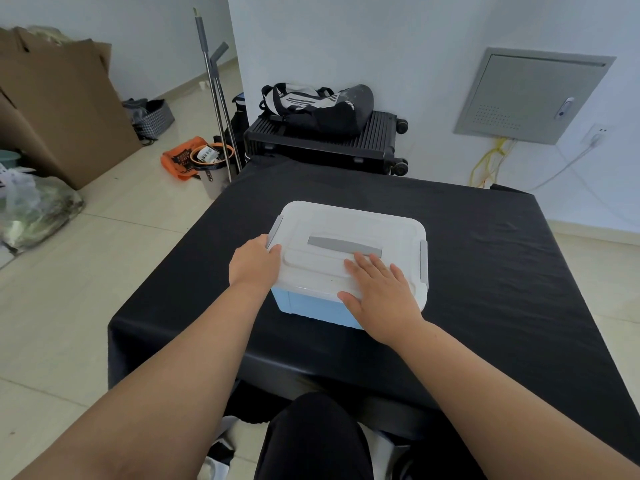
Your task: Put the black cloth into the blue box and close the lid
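Note:
The blue box (304, 306) stands in the middle of the table, which is draped in black. Its white lid (349, 226) lies flat on top, with a grey handle (344, 245) across it and grey latches on the left and right sides. My left hand (254, 263) grips the lid's left edge at the left latch (274, 233), fingers curled over it. Fingers spread, my right hand (381, 289) lies flat on the lid's near right part, just in front of the handle. No separate black cloth is in sight; the box's inside is hidden.
A black suitcase (325, 143) with a sports bag on it stands behind the table against the wall. On the floor to the left are a bucket, an orange bag, mop poles, cardboard and a plastic bag. My dark-clothed knee shows under the table's near edge.

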